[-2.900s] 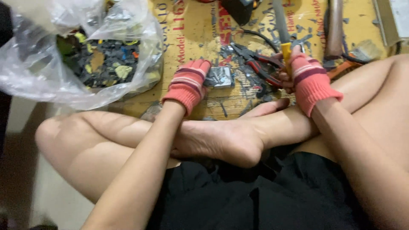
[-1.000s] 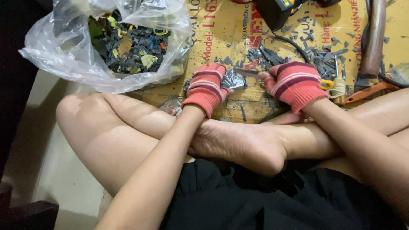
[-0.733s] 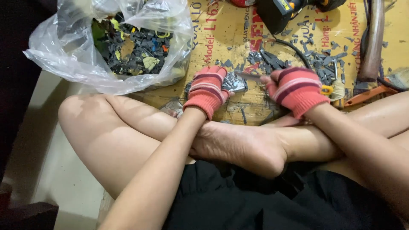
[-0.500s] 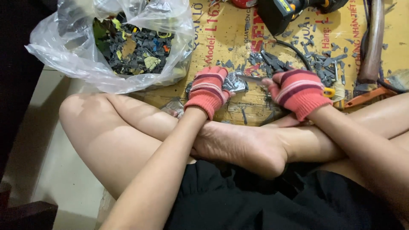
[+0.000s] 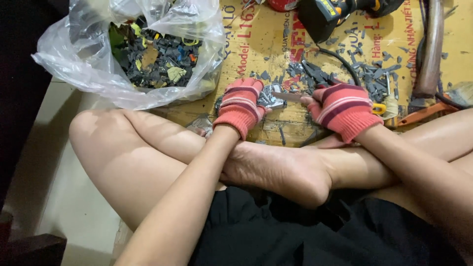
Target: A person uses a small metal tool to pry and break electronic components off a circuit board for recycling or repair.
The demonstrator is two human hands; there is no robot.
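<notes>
Fingers (image 5: 261,106) hiding half the metal piece (image 5: 272,97)

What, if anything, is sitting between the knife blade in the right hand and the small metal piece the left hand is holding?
Nothing visible. The right hand points the knife blade straight at the metal piece gripped by the left hand; tip and piece meet.

Just one view here, from a camera worn on the person's head, angled steeply down and a bit forward over their own crossed legs (image 5: 162,162). It sits close in, so both forearms run up from the bottom edge toward the yellow cardboard sheet (image 5: 276,29) on the floor. The top edge cuts off the plastic bag of scraps (image 5: 123,54) and the tools, with pale floor (image 5: 64,197) at left.
</notes>
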